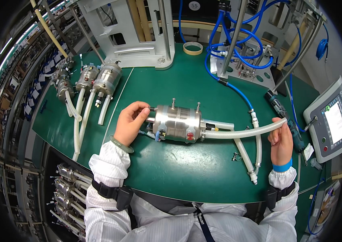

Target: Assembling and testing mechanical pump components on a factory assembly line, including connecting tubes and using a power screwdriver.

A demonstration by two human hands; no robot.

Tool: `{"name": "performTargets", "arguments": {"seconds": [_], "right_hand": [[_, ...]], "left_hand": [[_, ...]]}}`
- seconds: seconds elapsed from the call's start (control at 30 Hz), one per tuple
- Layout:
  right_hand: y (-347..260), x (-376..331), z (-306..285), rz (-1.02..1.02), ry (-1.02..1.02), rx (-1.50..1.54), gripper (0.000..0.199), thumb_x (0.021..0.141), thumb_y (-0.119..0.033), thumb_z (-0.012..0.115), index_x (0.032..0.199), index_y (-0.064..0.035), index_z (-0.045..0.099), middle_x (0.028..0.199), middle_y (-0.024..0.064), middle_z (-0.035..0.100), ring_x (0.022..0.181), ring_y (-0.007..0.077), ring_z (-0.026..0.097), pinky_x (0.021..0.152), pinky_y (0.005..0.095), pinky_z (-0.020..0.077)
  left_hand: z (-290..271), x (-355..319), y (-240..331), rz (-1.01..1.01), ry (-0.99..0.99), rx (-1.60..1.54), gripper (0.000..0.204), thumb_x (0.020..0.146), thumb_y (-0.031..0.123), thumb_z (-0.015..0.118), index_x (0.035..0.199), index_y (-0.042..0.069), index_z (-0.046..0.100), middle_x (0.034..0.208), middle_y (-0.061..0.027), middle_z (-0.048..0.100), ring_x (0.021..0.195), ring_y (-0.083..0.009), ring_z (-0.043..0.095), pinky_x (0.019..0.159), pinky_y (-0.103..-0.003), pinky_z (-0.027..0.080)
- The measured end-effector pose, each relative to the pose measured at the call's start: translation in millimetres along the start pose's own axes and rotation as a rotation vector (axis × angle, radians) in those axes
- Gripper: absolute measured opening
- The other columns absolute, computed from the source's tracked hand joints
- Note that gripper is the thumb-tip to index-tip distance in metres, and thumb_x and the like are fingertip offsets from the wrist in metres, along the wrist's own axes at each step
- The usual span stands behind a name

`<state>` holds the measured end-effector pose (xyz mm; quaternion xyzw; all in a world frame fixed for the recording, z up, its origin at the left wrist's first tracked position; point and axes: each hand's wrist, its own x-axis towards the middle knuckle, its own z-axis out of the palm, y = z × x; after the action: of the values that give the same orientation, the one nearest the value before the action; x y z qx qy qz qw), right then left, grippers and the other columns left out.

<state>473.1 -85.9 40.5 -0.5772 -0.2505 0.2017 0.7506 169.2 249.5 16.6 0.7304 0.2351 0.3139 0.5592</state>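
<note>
A shiny metal cylinder (179, 121) with side fittings and two clear braided hoses lies across the middle of the green table. My left hand (131, 122) pinches a short metal fitting at the cylinder's left end between thumb and fingers. Off to the right, my right hand (280, 139) holds the free end of the longer braided hose (243, 132), which runs out from the cylinder's right end. The shorter hose (218, 124) lies behind it. Beyond them, a blue air line joins white hoses (257, 141) that lie on the table under the held hose.
Several similar cylinders with hoses (108, 78) stand at the back left; more lie in a bin (64, 189) below left. A power screwdriver (278, 105) and a tester with a screen (332, 121) are at right. A tape roll (192, 48) sits near metal frames behind.
</note>
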Motion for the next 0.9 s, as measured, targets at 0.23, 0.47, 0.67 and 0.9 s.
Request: {"name": "performTargets", "arguments": {"seconds": [0.23, 0.47, 0.67, 0.9], "right_hand": [[5.5, -1.1, 2.9, 0.039, -0.013, 0.045, 0.035, 0.109, -0.034, 0.044, 0.109, -0.0016, 0.058, 0.063, -0.0029, 0.042, 0.060, 0.0071, 0.037, 0.058, 0.0240, 0.0318], [6.5, -0.9, 1.0, 0.055, -0.055, 0.047, 0.034, 0.108, -0.035, 0.045, 0.108, -0.0035, 0.057, 0.065, -0.0026, 0.042, 0.061, 0.0074, 0.037, 0.060, 0.0244, 0.0317], [6.1, -1.2, 1.9, 0.066, -0.062, 0.031, 0.033, 0.108, -0.035, 0.046, 0.108, -0.0045, 0.057, 0.065, -0.0027, 0.042, 0.062, 0.0073, 0.037, 0.060, 0.0244, 0.0310], [6.5, -1.3, 1.9, 0.081, -0.072, 0.051, 0.031, 0.107, -0.034, 0.047, 0.108, -0.0051, 0.058, 0.065, -0.0029, 0.042, 0.062, 0.0070, 0.037, 0.061, 0.0243, 0.0316]], "left_hand": [[3.9, -1.8, 5.2, 0.022, -0.018, 0.026, 0.024, 0.100, 0.018, 0.061, 0.114, 0.000, 0.065, 0.097, 0.0006, 0.064, 0.088, -0.0069, 0.056, 0.081, -0.023, 0.047], [0.9, -1.0, -1.0, 0.013, -0.012, 0.058, 0.025, 0.102, 0.020, 0.059, 0.114, -0.002, 0.064, 0.099, -0.0008, 0.065, 0.091, -0.0083, 0.057, 0.083, -0.025, 0.047], [1.4, -0.5, -3.8, 0.024, -0.008, 0.022, 0.027, 0.103, 0.023, 0.058, 0.112, -0.002, 0.063, 0.098, -0.0006, 0.064, 0.091, -0.0081, 0.056, 0.082, -0.024, 0.046], [-1.9, 0.5, -11.4, 0.034, -0.010, 0.086, 0.027, 0.103, 0.024, 0.058, 0.110, -0.002, 0.063, 0.094, 0.0005, 0.062, 0.090, -0.0088, 0.056, 0.083, -0.025, 0.045]]}}
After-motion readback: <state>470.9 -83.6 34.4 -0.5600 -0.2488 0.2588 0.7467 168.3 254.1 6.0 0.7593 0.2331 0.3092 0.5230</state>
